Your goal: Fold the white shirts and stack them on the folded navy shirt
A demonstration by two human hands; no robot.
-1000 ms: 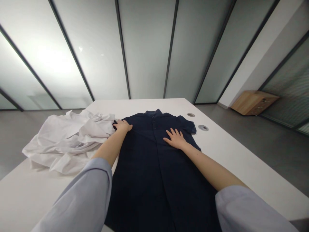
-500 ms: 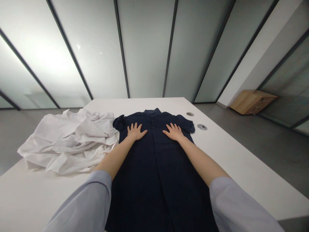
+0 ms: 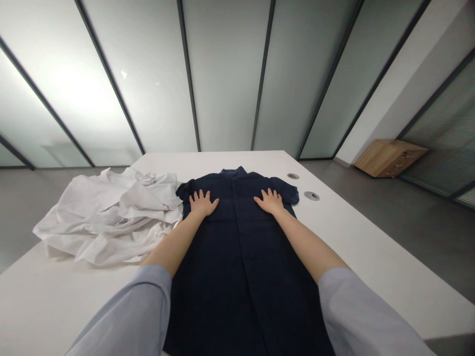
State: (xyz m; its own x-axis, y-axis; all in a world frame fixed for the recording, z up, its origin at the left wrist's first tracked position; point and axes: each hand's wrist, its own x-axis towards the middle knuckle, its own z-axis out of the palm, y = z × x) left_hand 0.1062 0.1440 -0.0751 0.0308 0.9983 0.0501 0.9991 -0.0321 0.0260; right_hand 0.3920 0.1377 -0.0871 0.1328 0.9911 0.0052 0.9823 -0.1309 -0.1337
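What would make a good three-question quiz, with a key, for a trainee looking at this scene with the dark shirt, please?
1. Fill the gap: the white cloth lies crumpled to the ____ of the shirt.

2. True or false: the right hand is clenched in a fist.

3. Choose one: the left hand rests on
A) the cloth
B) the shirt
C) the cabinet

Key
1. Left.
2. False: the right hand lies flat and open on the shirt.
3. B.
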